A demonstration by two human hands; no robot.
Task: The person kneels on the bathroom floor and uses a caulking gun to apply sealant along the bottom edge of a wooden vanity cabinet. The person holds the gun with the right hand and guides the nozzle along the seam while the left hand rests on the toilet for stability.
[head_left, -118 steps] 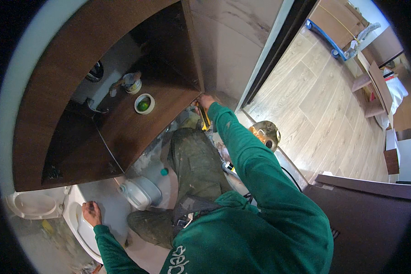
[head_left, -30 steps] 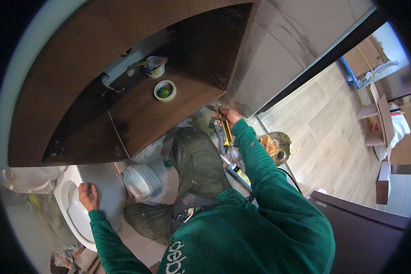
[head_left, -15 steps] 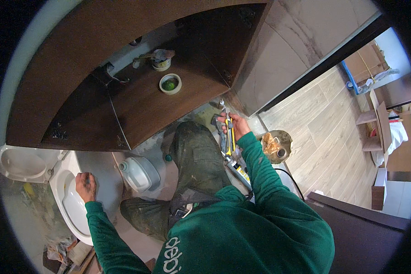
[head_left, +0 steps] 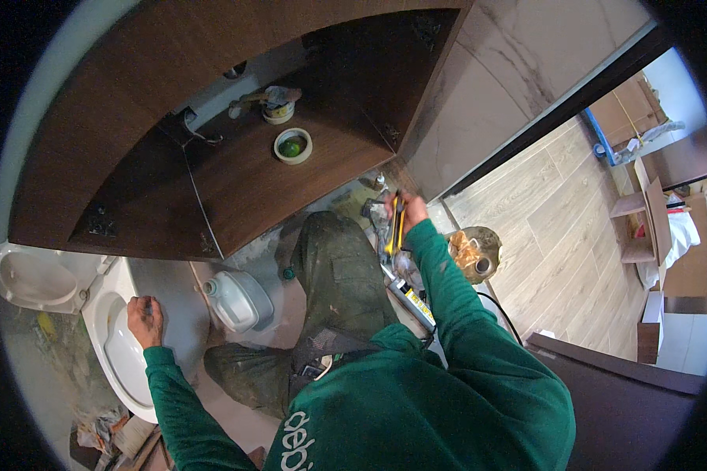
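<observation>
Presumably mid-job, with what's left not showing, the right hand [head_left: 411,210] is firmly gripping a yellow utility knife [head_left: 396,225] near the brown cabinet [head_left: 259,196], the left hand [head_left: 145,322] resting at the white basin [head_left: 120,353], its grip unclear.

Yellow-black tool [head_left: 397,226] partly hidden in right grip [head_left: 412,210]; sweatshirt [head_left: 440,392] cut by lower edge
</observation>
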